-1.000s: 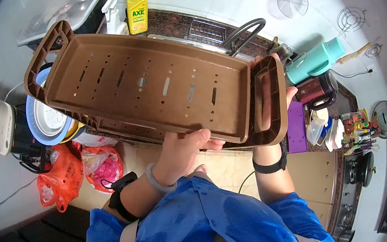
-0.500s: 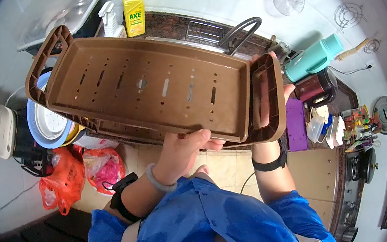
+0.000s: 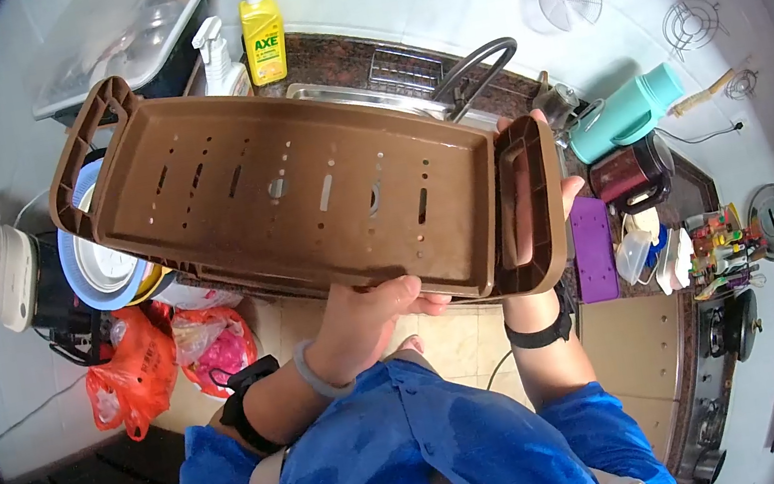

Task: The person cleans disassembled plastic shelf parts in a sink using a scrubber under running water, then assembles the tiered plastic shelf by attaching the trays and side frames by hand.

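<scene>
A long brown plastic tray [image 3: 306, 240] with raised edges, rows of slots and holes, and a loop handle at each end is held up in front of me. It slopes down toward the right. My left hand [image 3: 369, 321] is closed on its near long edge, thumb on top and fingers underneath. At the right end, my right hand [image 3: 571, 193] supports the tray from below, closed around the handle end. Part of that hand shows through the handle opening, and the rest is hidden behind the tray.
Behind the tray are a sink [image 3: 355, 100] with a dark faucet [image 3: 479, 55], a yellow pump bottle [image 3: 264, 38] and a white spray bottle [image 3: 216, 56]. A teal thermos [image 3: 625, 115] and purple board [image 3: 593, 250] are at right. Red bags [image 3: 134, 368] and basins [image 3: 88, 274] stand left.
The whole view has shifted slightly, and the tray appears a little lower with its left end dropped somewhat. Both hands keep the same hold.
</scene>
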